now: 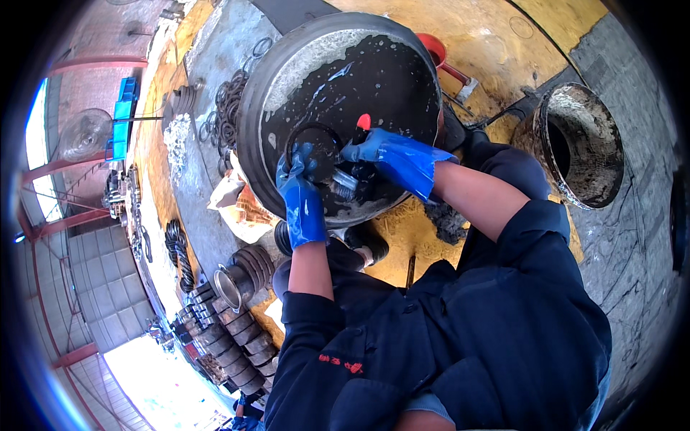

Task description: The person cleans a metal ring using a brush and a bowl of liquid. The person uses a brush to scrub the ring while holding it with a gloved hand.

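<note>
Head view: blue-gloved L hand (296, 178) is gripping a thin, round black ring (315, 125), fingers curling round its left side, mid-frame over a big, round, dark-rimmed tub (253, 115) of dark, pale-flecked liquid (366, 79). Blue-gloved R hand (379, 152) is clasping a red-tipped, pale-bristled brush (346, 181), bristles sitting just below the ring. Step's prob. scrubbing; next move's likely calling for turning the ring under the bristles. Ring's looking dark, smooth, slim; bristle contact: can't tell.
</note>
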A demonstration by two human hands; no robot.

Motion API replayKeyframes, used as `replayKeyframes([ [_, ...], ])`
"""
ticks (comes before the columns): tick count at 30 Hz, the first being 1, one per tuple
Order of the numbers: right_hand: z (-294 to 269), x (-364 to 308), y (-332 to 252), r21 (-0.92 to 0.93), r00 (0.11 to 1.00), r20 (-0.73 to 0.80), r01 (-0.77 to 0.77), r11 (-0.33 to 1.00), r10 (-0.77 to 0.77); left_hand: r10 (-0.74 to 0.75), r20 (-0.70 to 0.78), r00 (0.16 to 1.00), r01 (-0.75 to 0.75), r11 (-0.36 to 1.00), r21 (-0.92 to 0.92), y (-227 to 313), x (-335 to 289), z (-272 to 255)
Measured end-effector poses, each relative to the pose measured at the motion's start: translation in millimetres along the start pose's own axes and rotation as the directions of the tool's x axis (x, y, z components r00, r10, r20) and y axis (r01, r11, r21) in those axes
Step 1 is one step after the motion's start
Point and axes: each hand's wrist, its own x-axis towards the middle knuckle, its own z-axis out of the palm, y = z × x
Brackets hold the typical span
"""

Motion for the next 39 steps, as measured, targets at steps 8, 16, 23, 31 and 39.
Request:
replayKeyframes([
  [8,-13.8,-16.2,-27.2,-0.278,0.975,-0.207,0.015,0.961,-0.075,-0.025,-0.016,1.000,0.024,0.999,-0.029,-10.2,-1.1,0.6],
  [16,5.1,-23.1,-19.3,0.073,1.000,0.016,0.005,0.997,-0.006,-0.059,-0.024,0.998,0.059,0.998,-0.014,3.1,-14.0,16.2],
  [23,-5.3,-27.2,-38.5,-0.814,0.837,0.034,0.340,0.470,-0.546,-0.141,0.088,0.986,0.139,0.990,0.028,7.2,-13.0,10.0],
  [31,-15.2,-23.3,-40.9,-0.739,0.741,0.099,0.502,0.450,-0.664,-0.215,0.166,0.962,0.211,0.977,0.044,15.0,-17.1,10.0],
  [39,-17.9,-27.0,-26.7,-0.329,0.995,-0.038,0.073,0.941,-0.091,-0.157,0.023,0.987,0.156,0.987,0.034,8.8,-16.4,19.3],
])
